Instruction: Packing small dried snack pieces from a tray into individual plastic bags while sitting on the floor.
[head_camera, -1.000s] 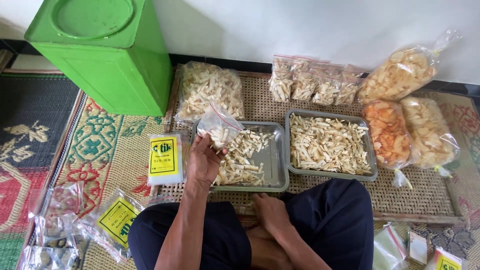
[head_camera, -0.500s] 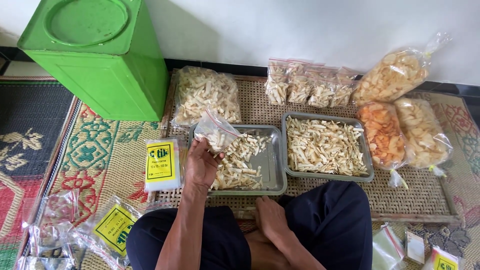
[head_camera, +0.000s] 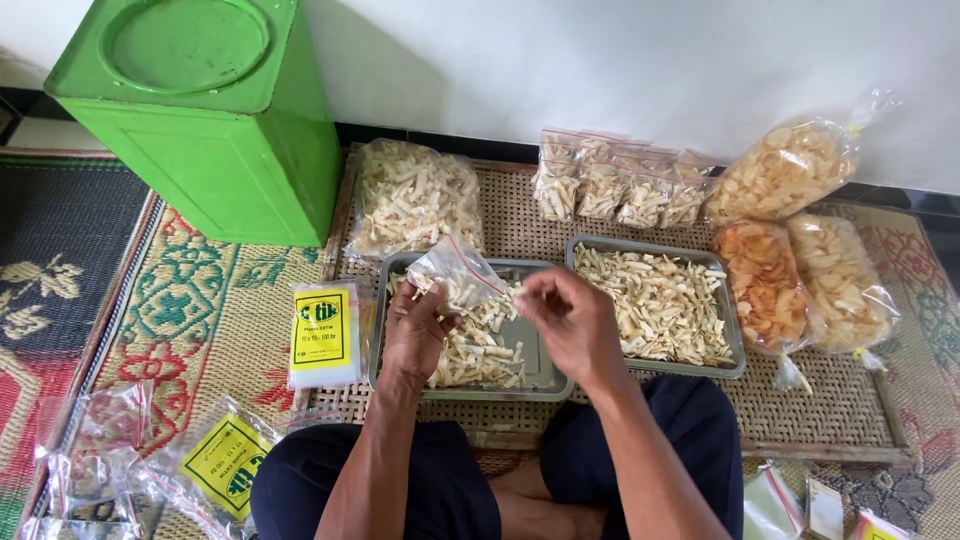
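While my left hand (head_camera: 415, 335) pinches a small clear zip bag (head_camera: 458, 272) partly filled with pale snack sticks, I see it raised just above the left metal tray (head_camera: 540, 375). My right hand (head_camera: 570, 322) hovers beside the bag's mouth, fingers drawn together on what may be a few sticks, though I cannot tell. Another full tray (head_camera: 735, 362) sits to the right, a green tin (head_camera: 200, 110) far left.

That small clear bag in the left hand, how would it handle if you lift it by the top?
The small clear bag looks thin and floppy, so it would likely sag. It seems light, holding few pale sticks. The left hand supports it from below, which suggests it won't stand alone.
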